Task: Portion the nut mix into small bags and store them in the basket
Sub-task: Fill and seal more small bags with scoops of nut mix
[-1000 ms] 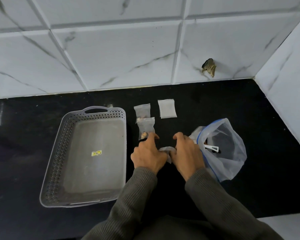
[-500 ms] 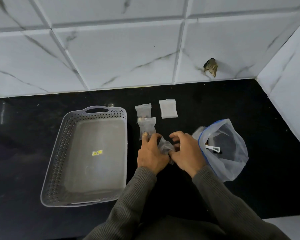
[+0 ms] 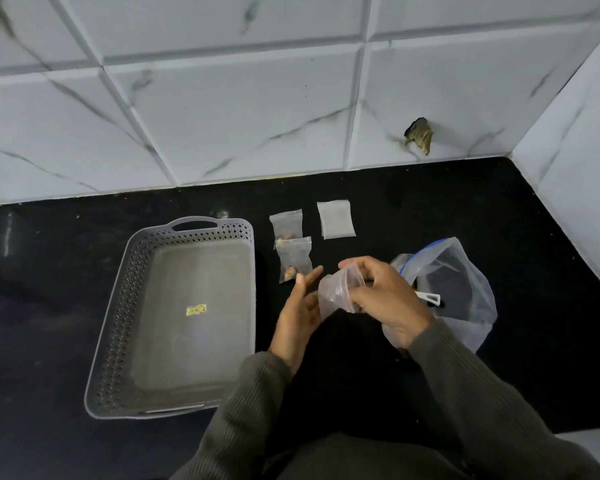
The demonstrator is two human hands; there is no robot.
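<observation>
Centre frame: the right grip (image 3: pixel 385 301) clasps a small clear plastic bag (image 3: pixel 336 292); the left grip (image 3: pixel 298 315), fingers released, hovers just left of it.

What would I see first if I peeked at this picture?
Probably the hands in the middle: the right hand grips a small clear bag, the left hand open beside it. A grey basket sits left of them, holding no bags yet. A dark hole breaks the white wall tile behind.

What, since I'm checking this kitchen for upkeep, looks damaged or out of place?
A jagged hole breaks the marble-look wall tile just above the black countertop. Nothing looks spilled.
</observation>
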